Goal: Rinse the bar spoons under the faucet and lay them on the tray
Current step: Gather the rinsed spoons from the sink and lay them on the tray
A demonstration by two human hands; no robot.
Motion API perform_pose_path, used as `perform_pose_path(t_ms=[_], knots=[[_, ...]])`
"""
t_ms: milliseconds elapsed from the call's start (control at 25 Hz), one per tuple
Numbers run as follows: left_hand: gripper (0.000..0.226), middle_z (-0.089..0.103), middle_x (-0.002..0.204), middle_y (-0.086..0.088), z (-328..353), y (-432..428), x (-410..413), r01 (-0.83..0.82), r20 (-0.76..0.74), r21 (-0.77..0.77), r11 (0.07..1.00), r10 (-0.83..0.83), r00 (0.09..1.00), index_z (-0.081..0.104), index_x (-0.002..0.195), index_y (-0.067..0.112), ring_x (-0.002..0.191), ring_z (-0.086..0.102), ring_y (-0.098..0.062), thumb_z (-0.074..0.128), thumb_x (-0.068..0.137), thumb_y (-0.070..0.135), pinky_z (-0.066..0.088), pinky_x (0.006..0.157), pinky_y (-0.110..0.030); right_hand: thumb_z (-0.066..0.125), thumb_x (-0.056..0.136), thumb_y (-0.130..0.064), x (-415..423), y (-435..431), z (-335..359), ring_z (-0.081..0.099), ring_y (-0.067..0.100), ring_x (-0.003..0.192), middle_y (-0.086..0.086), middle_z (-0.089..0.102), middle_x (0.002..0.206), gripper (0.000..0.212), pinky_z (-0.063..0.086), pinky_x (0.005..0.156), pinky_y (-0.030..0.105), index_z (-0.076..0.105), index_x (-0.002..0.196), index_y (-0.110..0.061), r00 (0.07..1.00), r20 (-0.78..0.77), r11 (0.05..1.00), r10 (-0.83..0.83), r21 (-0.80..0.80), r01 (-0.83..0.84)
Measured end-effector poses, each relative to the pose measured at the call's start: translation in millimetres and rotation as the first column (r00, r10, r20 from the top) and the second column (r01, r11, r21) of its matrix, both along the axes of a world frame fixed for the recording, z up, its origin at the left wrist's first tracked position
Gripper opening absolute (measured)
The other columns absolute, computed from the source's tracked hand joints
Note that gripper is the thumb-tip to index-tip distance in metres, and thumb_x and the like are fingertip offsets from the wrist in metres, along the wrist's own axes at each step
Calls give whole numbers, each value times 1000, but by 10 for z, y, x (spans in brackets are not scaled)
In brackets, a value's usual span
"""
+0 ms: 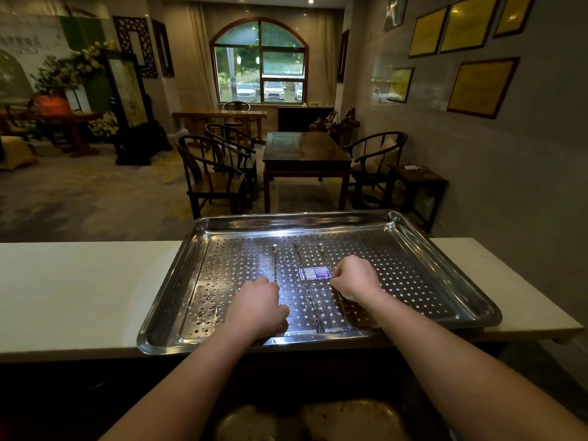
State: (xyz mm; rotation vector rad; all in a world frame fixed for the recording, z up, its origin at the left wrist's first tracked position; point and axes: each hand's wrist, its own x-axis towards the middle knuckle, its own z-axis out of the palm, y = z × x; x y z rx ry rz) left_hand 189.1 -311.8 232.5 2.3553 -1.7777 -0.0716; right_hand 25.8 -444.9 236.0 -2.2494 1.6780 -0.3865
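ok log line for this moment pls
stage: laying | bar spoons: three on perforated tray | left hand: on left spoon | right hand: on right spoon

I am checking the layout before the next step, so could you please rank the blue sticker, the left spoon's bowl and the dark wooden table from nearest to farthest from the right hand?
Measured from the right hand in the head view:
1. Blue sticker, just left of it on the tray.
2. Left spoon's bowl, further left, toward the tray's far side.
3. Dark wooden table, well beyond the tray, in the room.
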Motion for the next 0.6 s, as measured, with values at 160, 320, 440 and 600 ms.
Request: perform_pose_path(t_ms=[160, 320, 440, 600], knots=[[28, 58, 104, -5, -5, 6, 12, 16, -4, 14, 1000, -16, 1000, 63, 97, 15, 103, 54, -27, 54, 82, 37, 49, 84, -38, 72, 86, -13, 8, 6, 10, 68, 18, 82, 2, 75, 85, 8, 60, 78, 37, 79, 84, -16, 1000, -10, 1000, 17, -7, -17], [26, 58, 102, -4, 9, 11, 7, 15, -12, 21, 1000, -15, 1000, 63, 93, 15, 101, 53, -26, 54, 81, 36, 49, 80, -37, 70, 87, -16, -25, 45, 36, 68, 16, 74, 2, 74, 79, 11, 61, 71, 36, 78, 82, -14, 1000, 4, 1000, 19, 2, -19], [24, 58, 99, -5, 25, 19, 4, 20, -21, 30, 999, -19, 1000, 62, 87, 14, 98, 54, -27, 54, 80, 36, 51, 79, -38, 65, 89, -18, -43, 116, 84, 68, 17, 76, 1, 74, 80, 13, 58, 70, 34, 77, 86, -14, 998, 16, 997, 61, -55, -60], [26, 58, 97, -5, 49, 20, -6, 13, 0, 59, 998, -13, 1000, 65, 83, 12, 95, 55, -26, 55, 79, 36, 53, 77, -39, 67, 88, -29, 103, 319, 111, 69, 21, 75, 6, 74, 77, 23, 56, 67, 31, 76, 78, -10, 983, -38, 982, 181, -44, -182]])
